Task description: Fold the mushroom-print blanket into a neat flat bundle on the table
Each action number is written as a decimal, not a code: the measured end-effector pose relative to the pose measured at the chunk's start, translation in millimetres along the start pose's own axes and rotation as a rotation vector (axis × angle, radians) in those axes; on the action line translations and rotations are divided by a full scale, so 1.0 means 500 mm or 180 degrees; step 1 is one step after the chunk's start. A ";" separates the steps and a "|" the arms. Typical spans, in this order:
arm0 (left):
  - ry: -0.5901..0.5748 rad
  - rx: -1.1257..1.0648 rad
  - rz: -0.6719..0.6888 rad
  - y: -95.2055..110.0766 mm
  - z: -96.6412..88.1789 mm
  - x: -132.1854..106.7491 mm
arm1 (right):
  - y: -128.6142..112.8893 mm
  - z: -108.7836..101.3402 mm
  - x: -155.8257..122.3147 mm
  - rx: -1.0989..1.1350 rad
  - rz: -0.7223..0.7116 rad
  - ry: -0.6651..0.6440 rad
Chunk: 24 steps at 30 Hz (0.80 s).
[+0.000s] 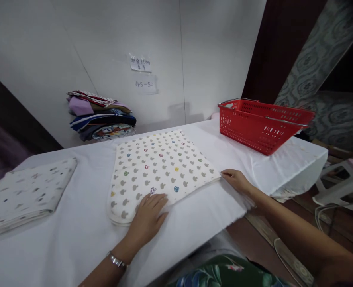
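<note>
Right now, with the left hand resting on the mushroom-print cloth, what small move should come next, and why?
Probably a gentle outward tug by the right hand to straighten the near edge: its fingertips are already at the near right corner of the mushroom-print cloth, while the left hand lies on it farther left and could steady it.

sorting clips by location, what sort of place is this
Perhaps a textile workroom: a stack of folded fabrics, a mushroom-print cloth on a white-draped table, and paper signs on the wall.
</note>
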<state>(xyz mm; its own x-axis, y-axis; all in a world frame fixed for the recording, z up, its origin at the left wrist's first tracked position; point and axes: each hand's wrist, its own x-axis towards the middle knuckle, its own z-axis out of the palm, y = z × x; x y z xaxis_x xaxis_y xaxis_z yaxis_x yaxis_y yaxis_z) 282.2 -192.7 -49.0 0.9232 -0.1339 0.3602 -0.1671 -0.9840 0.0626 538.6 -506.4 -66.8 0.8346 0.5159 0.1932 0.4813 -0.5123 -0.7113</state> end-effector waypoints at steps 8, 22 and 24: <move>0.0103 -0.0175 -0.0168 0.003 0.029 0.019 | 0.004 0.010 0.005 -0.0098 -0.0430 -0.0052; 0.0203 -0.0144 -0.0073 -0.006 0.032 0.017 | -0.034 0.003 0.048 0.0487 0.0793 -0.0375; 0.0219 -0.0149 -0.0075 -0.005 0.032 0.017 | -0.036 0.000 0.050 0.0553 0.0927 -0.0480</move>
<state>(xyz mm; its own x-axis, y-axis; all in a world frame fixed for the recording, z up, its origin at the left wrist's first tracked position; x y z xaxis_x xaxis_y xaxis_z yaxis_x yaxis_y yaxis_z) 296.0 -193.1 -61.1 0.9014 -0.1006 0.4211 -0.1631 -0.9799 0.1148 550.5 -484.3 -49.1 0.8747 0.4677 -0.1269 0.1659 -0.5350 -0.8284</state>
